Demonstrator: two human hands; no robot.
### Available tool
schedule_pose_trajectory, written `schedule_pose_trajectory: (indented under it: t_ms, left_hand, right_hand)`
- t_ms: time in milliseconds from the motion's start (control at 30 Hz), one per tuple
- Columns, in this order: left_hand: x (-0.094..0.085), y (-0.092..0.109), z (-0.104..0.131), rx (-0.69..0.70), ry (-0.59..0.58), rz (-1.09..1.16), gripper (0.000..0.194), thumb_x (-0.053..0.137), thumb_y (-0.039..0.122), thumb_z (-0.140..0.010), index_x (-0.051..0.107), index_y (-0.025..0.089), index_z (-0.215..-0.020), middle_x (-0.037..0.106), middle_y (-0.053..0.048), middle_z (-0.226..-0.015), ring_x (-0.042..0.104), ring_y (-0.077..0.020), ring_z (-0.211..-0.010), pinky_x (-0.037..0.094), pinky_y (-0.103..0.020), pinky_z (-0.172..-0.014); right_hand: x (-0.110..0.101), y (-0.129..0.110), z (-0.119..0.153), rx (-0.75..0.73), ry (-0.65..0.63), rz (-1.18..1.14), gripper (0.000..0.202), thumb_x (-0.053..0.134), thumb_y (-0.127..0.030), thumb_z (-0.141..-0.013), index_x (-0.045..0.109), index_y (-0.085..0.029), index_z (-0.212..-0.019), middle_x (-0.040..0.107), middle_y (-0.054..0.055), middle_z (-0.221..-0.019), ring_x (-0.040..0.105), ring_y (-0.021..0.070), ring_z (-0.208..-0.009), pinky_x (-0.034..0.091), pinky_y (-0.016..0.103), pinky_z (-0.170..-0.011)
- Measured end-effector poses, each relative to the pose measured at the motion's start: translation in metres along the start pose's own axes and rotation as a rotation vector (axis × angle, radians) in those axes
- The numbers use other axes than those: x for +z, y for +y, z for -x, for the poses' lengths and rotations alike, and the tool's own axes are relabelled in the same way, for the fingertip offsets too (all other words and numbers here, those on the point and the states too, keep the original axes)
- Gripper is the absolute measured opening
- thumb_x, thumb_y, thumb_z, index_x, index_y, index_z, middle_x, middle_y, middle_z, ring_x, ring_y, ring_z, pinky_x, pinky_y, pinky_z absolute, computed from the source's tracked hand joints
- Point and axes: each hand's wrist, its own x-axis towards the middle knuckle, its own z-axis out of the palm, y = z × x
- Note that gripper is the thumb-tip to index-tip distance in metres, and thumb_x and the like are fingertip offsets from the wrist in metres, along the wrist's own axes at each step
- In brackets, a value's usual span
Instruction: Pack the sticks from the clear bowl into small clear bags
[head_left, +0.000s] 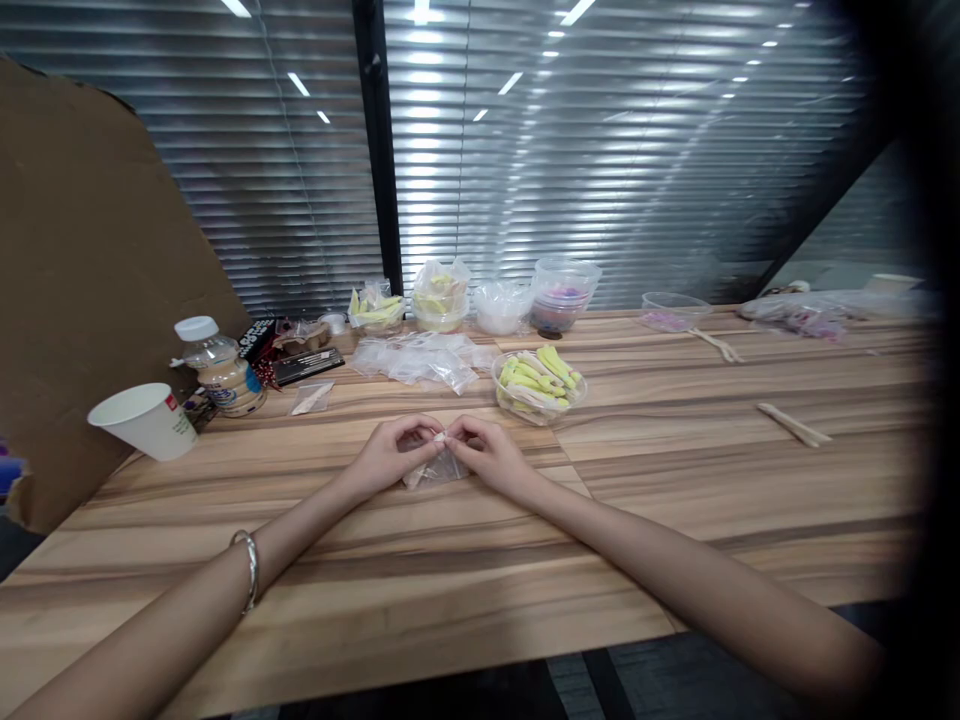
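My left hand (395, 455) and my right hand (484, 452) meet over the wooden table (420, 580), thumbs and forefingers pinched together. Between them they grip the top edge of a small clear plastic bag (437, 472), which hangs down onto the tabletop. Something small and pale shows at the fingertips, too small to make out. Just beyond my right hand stands a clear round tub (536, 405) heaped with yellow and pale strips. A pile of flat clear bags (420, 358) lies beyond my left hand.
At the left are a white paper cup (150, 420), a capped bottle (221, 375), a cardboard panel (90, 250) and a small bag (311, 398). Several plastic tubs (562, 290) line the back. Pale wooden sticks (793, 425) lie to the right.
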Motion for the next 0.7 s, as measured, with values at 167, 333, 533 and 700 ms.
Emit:
schedule_pose_trajectory:
  t_ms: [167, 333, 533, 700]
  left_hand:
    - [-0.001, -0.004, -0.002, -0.004, 0.044, 0.021, 0.039, 0.061, 0.046, -0.068, 0.059, 0.014, -0.09, 0.062, -0.004, -0.09, 0.056, -0.0046, -0.08, 0.046, -0.014, -0.075]
    - [-0.006, -0.008, -0.006, -0.043, 0.227, 0.154, 0.043, 0.064, 0.046, -0.064, 0.054, 0.014, -0.09, 0.059, -0.001, -0.076, 0.053, -0.0026, -0.066, 0.043, -0.011, -0.059]
    - [-0.006, -0.011, -0.007, -0.074, 0.212, 0.231, 0.04, 0.066, 0.041, -0.063, 0.046, 0.015, -0.084, 0.056, 0.003, -0.069, 0.05, 0.0, -0.059, 0.039, -0.008, -0.055]
    - [-0.006, -0.011, -0.007, -0.042, 0.211, 0.225, 0.036, 0.065, 0.036, -0.064, 0.042, 0.016, -0.083, 0.053, 0.004, -0.075, 0.051, 0.0003, -0.066, 0.041, -0.008, -0.061]
  right_hand:
    - [0.0, 0.001, 0.0, 0.041, -0.046, 0.004, 0.024, 0.049, -0.037, -0.086, 0.057, -0.015, -0.088, 0.058, 0.002, -0.077, 0.048, 0.0106, -0.066, 0.036, 0.022, -0.059]
    - [0.001, 0.007, -0.003, 0.07, -0.068, 0.003, 0.028, 0.051, -0.042, -0.083, 0.056, -0.014, -0.086, 0.057, 0.003, -0.079, 0.049, 0.0119, -0.068, 0.038, 0.023, -0.061]
    - [-0.002, 0.013, -0.005, 0.061, 0.051, -0.022, 0.029, 0.05, -0.042, -0.084, 0.052, -0.014, -0.076, 0.053, 0.001, -0.072, 0.047, 0.0109, -0.066, 0.036, 0.023, -0.061]
    - [-0.002, 0.01, -0.005, 0.033, 0.079, -0.002, 0.027, 0.052, -0.04, -0.084, 0.054, -0.015, -0.075, 0.055, 0.001, -0.072, 0.048, 0.0115, -0.067, 0.036, 0.023, -0.062]
